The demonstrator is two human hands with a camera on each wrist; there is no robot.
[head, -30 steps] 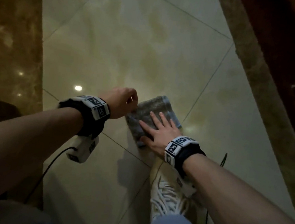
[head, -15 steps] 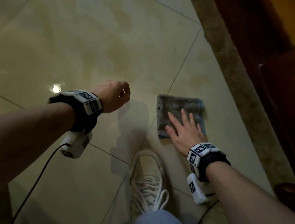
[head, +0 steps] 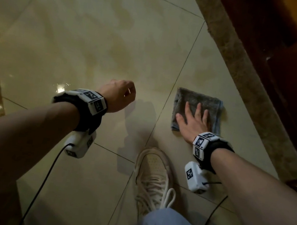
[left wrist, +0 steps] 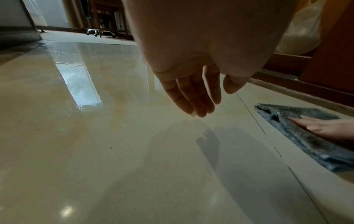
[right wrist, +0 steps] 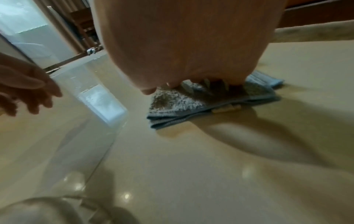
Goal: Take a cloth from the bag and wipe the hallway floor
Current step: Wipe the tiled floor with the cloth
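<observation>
No words, brands or numbers can be read anywhere. The only signs are black-and-white square code markers on the left wristband (head: 93, 100), on the right wristband (head: 204, 141), and on the white camera units (head: 194, 177) hanging under both wrists; they carry no legible text.

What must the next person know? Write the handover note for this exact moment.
Right hand: flat, fingers straight, pressing the folded grey cloth on the floor.
Left hand: above the floor, fingers relaxed, holding nothing.
Cloth: just right of a tile seam, near the stone border by the dark wood; a shoe stands behind it.
Done: cloth is out and on the floor.
Left: go on wiping; no frame shows how much is already wiped.
</observation>
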